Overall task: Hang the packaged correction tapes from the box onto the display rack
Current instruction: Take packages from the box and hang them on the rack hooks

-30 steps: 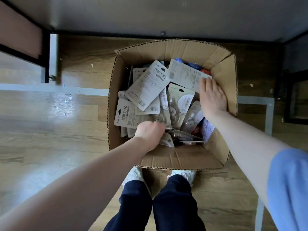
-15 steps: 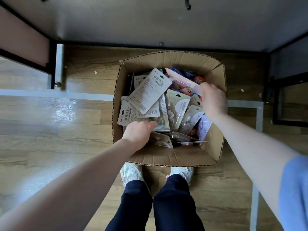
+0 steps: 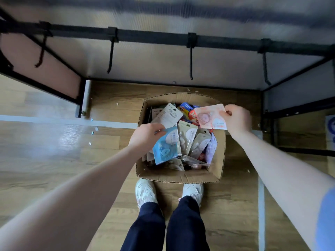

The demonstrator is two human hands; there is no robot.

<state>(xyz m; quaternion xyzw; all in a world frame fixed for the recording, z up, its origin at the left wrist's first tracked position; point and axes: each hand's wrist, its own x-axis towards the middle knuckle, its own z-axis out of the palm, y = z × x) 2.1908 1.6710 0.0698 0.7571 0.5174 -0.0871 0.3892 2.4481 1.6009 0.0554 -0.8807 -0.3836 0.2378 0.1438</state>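
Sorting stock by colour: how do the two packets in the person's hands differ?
The packet in the left hand is a blue packet, hanging tilted low over the box. The right hand pinches a pink packet, held flatter and higher, near the box's far rim. Both are flat carded packs, gripped by one edge.

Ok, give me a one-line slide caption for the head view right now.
Left hand lifts a blue packet, right hand a pink packet, over the cardboard box below the rack's empty hooks.

Above the open box, four bare hooks hang unobstructed.
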